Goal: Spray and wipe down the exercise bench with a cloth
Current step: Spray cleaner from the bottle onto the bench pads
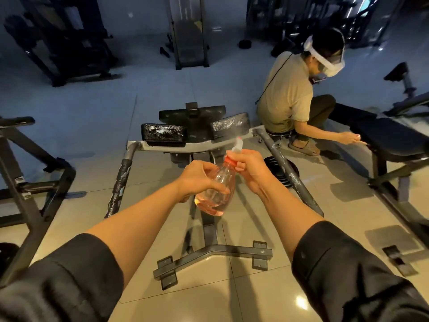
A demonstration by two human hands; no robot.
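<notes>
The person holds a clear spray bottle (214, 194) with pink liquid in front of the body, above the frame of the exercise bench (202, 145). The left hand (199, 178) is curled around the round body of the bottle, and the right hand (251, 169) grips the neck under the white nozzle (238, 146), with fingers wrapped on the trigger part. The nozzle points to the two black pads (163, 133) of the bench, which lie a little further ahead; they look shiny and wet with droplets, and a light mist shows near the nozzle. So the step in hand seems to be the spraying. No cloth is visible in this view, so the next move probably calls for putting the bottle down, finding the cloth, and wiping the wet pads. Another person (292, 96) crouches at the right, near a second bench (390, 138).
</notes>
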